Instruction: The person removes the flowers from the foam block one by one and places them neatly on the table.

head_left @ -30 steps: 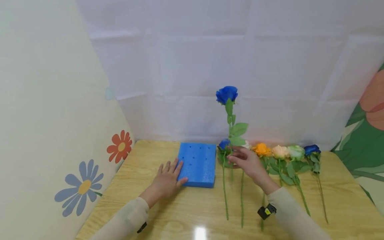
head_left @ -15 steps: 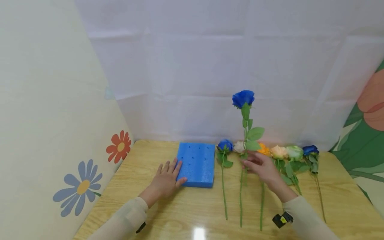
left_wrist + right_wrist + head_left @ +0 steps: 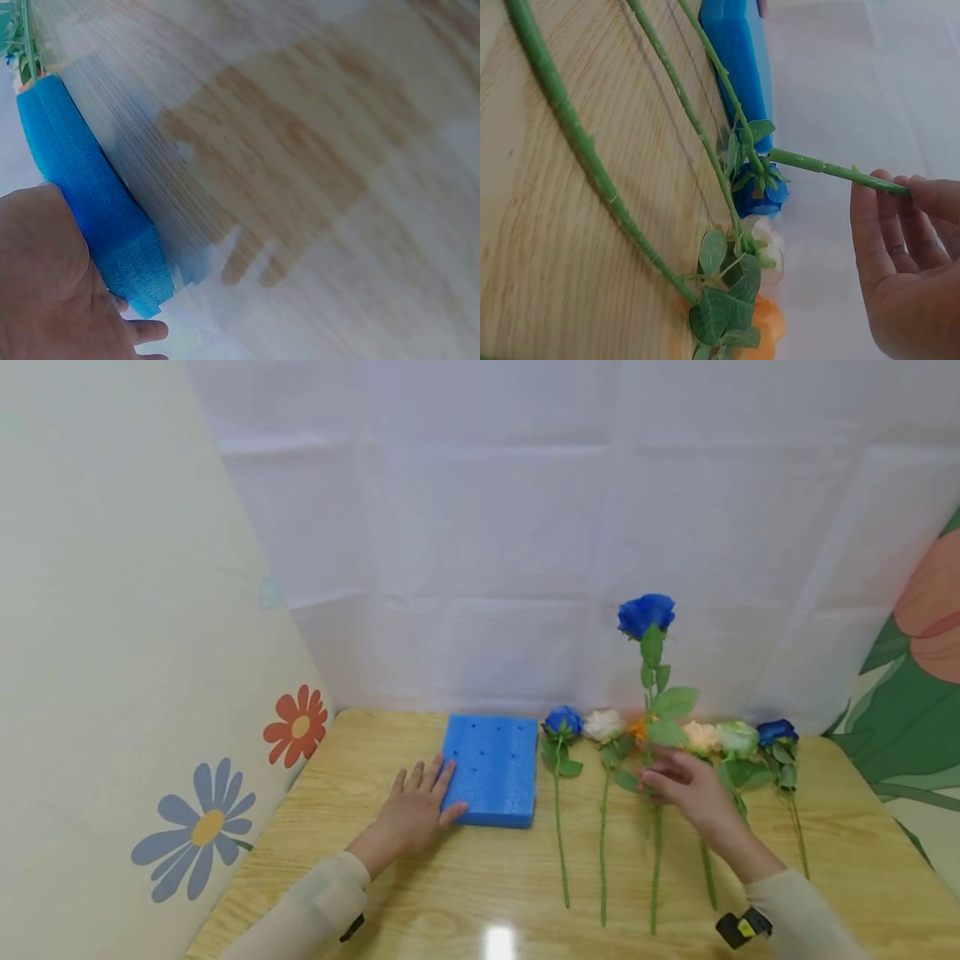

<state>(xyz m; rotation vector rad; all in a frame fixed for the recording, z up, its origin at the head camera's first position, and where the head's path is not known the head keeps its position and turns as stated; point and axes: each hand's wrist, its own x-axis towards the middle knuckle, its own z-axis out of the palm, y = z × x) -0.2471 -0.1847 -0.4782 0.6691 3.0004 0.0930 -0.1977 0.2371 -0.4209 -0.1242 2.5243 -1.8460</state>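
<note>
In the head view my right hand (image 3: 693, 789) pinches the stem of a blue rose (image 3: 647, 615) and holds it upright, bloom on top, over the row of lying flowers. The right wrist view shows thumb and fingertips on the green stem (image 3: 832, 169), its cut end pointing away from the hand. My left hand (image 3: 417, 807) lies with spread, straight fingers at the left side of a blue foam block (image 3: 498, 785). Several small holes dot the block's top. In the left wrist view the palm rests against the foam's edge (image 3: 112, 217).
On the wooden table (image 3: 480, 877), right of the block, lie a blue rose (image 3: 562, 722), a white rose (image 3: 602, 725), a peach rose (image 3: 702, 737), a green-white rose (image 3: 737, 740) and a dark blue rose (image 3: 777, 732). An orange flower (image 3: 637, 729) is partly hidden. A white cloth (image 3: 480, 527) hangs behind.
My right hand has moved to the right with the upright blue rose, from over the lying blue rose to over the orange flower. The left hand has stayed at the foam block.
</note>
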